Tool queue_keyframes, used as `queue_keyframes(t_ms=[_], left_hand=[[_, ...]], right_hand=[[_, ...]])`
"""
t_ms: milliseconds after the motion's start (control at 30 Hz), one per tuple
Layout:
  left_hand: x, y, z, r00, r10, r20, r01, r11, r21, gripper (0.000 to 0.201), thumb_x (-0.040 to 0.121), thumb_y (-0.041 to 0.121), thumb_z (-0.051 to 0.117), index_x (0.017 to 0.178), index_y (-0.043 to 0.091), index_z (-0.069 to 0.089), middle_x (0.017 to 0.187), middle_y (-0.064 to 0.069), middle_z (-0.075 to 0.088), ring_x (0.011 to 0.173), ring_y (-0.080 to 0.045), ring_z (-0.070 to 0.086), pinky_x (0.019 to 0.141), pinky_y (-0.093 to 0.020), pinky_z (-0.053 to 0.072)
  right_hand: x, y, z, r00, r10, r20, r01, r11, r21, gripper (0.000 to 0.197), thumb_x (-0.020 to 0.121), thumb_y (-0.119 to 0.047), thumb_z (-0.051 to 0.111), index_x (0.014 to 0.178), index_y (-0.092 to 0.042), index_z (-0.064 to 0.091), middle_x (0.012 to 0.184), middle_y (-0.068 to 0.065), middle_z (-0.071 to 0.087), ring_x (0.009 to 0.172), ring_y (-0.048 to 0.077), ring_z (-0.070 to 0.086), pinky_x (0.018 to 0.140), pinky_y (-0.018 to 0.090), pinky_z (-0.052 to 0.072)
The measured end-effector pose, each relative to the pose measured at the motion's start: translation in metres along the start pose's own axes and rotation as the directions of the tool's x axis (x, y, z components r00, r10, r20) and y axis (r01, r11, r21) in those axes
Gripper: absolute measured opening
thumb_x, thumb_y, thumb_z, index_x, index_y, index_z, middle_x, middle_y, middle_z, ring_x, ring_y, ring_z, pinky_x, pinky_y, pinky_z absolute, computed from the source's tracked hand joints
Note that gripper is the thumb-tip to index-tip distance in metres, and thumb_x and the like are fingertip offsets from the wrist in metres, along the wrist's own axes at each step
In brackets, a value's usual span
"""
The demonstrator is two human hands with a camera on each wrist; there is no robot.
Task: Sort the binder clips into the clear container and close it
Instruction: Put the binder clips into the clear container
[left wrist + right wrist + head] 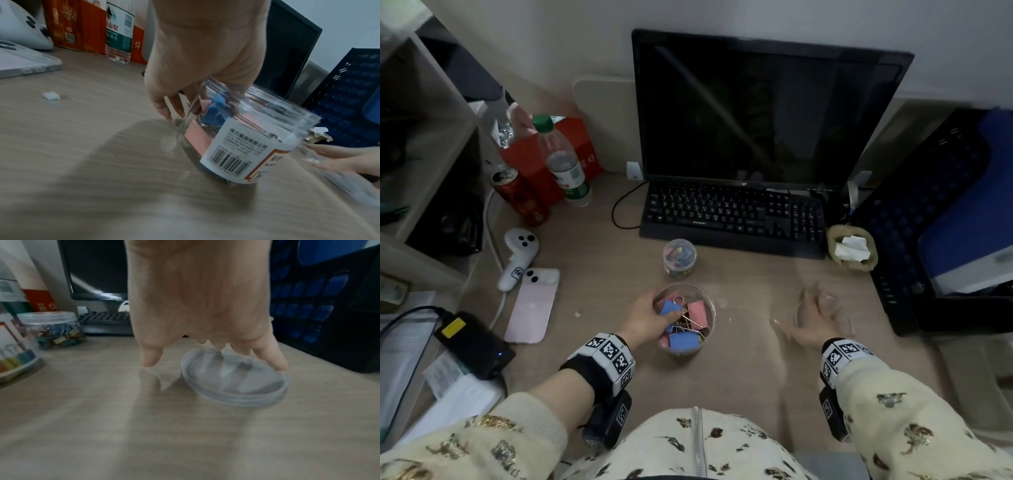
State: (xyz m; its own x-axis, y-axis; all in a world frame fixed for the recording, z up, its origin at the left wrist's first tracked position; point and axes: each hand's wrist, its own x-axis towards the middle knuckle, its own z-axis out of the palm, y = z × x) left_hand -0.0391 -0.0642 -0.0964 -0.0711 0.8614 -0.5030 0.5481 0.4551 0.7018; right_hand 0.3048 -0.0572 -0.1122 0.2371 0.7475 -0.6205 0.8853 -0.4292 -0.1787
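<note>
Two hands: both yours, both low over the pale wood-grain desk (750, 363).
Left hand: your left hand (645, 317) curls round the left wall of the open clear plastic container (709, 310); in the left wrist view the fingers (164, 105) reach down its far side, thumb on the rim.
Right hand: your right hand (816, 323) is spread, fingers splayed downward, fingertips (277, 363) touching the far edge of the round clear plastic lid (236, 381); it is blurred, and you cannot tell whether they grip it or only rest on it.
Container: one, upright on the desk in front of you, uncovered, with a white barcode label (234, 149) on its side.
Lid: one, flat on the desk, well apart from the container, to its right.
Clips: pink and blue binder clips (681, 320) piled inside the container; at least two pink and two blue show, the rest overlap too much to count.
Second jar: one small lidded clear jar of mixed-colour clips (679, 257), just behind the container, before the black keyboard (732, 216).
Around: black monitor (763, 113) behind the keyboard; pink phone (534, 305), white controller (518, 255), red can (518, 195) and green-capped water bottle (565, 161) to the left; dark blue perforated tray (928, 212) to the right.
</note>
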Motion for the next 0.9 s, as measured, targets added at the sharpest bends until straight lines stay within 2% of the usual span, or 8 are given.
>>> queue_keyframes(t_ms=[133, 267, 433, 533, 633, 700, 800, 900], left_hand=[[0.003, 0.005, 0.001, 1.000, -0.008, -0.017, 0.009, 1.000, 0.010, 0.055, 0.081, 0.031, 0.081, 0.129, 0.018, 0.058, 0.114, 0.005, 0.067, 0.111, -0.019, 0.064, 0.097, -0.031, 0.050], [0.004, 0.008, 0.001, 1.000, -0.015, -0.008, 0.015, 1.000, 0.002, 0.059, 0.081, 0.033, 0.081, 0.133, 0.021, 0.055, 0.121, 0.000, 0.069, 0.111, -0.020, 0.065, 0.098, -0.036, 0.052], [0.004, 0.009, 0.000, 1.000, -0.020, 0.005, 0.020, 1.000, -0.010, 0.059, 0.081, 0.032, 0.080, 0.132, 0.020, 0.054, 0.123, -0.003, 0.067, 0.111, -0.022, 0.064, 0.098, -0.042, 0.053], [0.004, 0.010, -0.001, 1.000, -0.028, 0.004, 0.028, 1.000, -0.004, 0.059, 0.082, 0.032, 0.080, 0.133, 0.018, 0.054, 0.122, -0.002, 0.066, 0.112, -0.023, 0.064, 0.098, -0.040, 0.053], [0.004, 0.009, -0.001, 1.000, -0.022, 0.011, 0.022, 1.000, -0.001, 0.057, 0.081, 0.034, 0.080, 0.130, 0.018, 0.055, 0.119, -0.002, 0.067, 0.110, -0.023, 0.065, 0.097, -0.042, 0.054], [0.003, 0.008, -0.001, 1.000, -0.012, 0.009, 0.012, 1.000, -0.008, 0.055, 0.080, 0.032, 0.081, 0.127, 0.018, 0.056, 0.117, -0.002, 0.068, 0.108, -0.023, 0.065, 0.097, -0.043, 0.054], [0.002, 0.009, 0.000, 1.000, -0.014, -0.008, 0.014, 0.999, -0.033, 0.055, 0.079, 0.026, 0.084, 0.126, 0.015, 0.057, 0.115, -0.002, 0.068, 0.109, -0.023, 0.065, 0.097, -0.041, 0.054], [0.002, 0.010, 0.000, 1.000, -0.022, -0.008, 0.022, 0.999, -0.041, 0.056, 0.080, 0.025, 0.083, 0.127, 0.014, 0.055, 0.110, 0.000, 0.062, 0.106, -0.021, 0.062, 0.096, -0.043, 0.054]], right_hand=[[-0.005, -0.006, 0.014, 0.994, -0.112, -0.008, 0.110, 0.988, -0.104, 0.102, 0.081, -0.075, 0.045, 0.151, -0.034, -0.018, 0.161, 0.000, -0.023, 0.149, 0.024, -0.016, 0.116, 0.062, 0.013], [-0.020, -0.023, 0.022, 0.938, -0.339, 0.070, 0.346, 0.930, -0.121, 0.075, 0.099, -0.047, 0.040, 0.152, -0.035, -0.012, 0.160, -0.009, -0.019, 0.149, 0.023, -0.013, 0.116, 0.062, 0.003], [-0.034, -0.045, 0.037, 0.843, -0.525, 0.118, 0.538, 0.822, -0.188, 0.077, 0.102, -0.021, 0.042, 0.149, -0.041, -0.015, 0.162, -0.011, -0.013, 0.150, 0.023, -0.010, 0.116, 0.058, 0.002], [-0.039, -0.050, 0.042, 0.810, -0.572, 0.130, 0.584, 0.769, -0.260, 0.096, 0.094, 0.005, 0.042, 0.139, -0.047, -0.025, 0.162, -0.011, -0.014, 0.150, 0.025, -0.005, 0.117, 0.055, 0.008], [-0.051, -0.052, 0.035, 0.794, -0.593, 0.134, 0.604, 0.744, -0.288, 0.106, 0.083, 0.020, 0.041, 0.146, -0.043, -0.018, 0.162, -0.011, -0.014, 0.150, 0.020, -0.003, 0.118, 0.052, 0.013], [-0.054, -0.049, 0.031, 0.792, -0.602, 0.105, 0.605, 0.749, -0.271, 0.109, 0.078, 0.023, 0.041, 0.151, -0.040, -0.010, 0.162, -0.013, -0.010, 0.150, 0.016, 0.008, 0.118, 0.047, 0.022], [-0.047, -0.037, 0.035, 0.777, -0.629, 0.011, 0.609, 0.748, -0.264, 0.105, 0.079, 0.010, 0.051, 0.151, -0.044, -0.001, 0.158, -0.025, -0.001, 0.133, 0.019, 0.047, 0.098, 0.037, 0.048], [-0.051, -0.034, 0.034, 0.773, -0.632, -0.063, 0.591, 0.752, -0.292, 0.079, 0.087, -0.008, 0.053, 0.152, -0.038, 0.018, 0.157, -0.023, 0.020, 0.127, 0.016, 0.051, 0.095, 0.033, 0.049]])
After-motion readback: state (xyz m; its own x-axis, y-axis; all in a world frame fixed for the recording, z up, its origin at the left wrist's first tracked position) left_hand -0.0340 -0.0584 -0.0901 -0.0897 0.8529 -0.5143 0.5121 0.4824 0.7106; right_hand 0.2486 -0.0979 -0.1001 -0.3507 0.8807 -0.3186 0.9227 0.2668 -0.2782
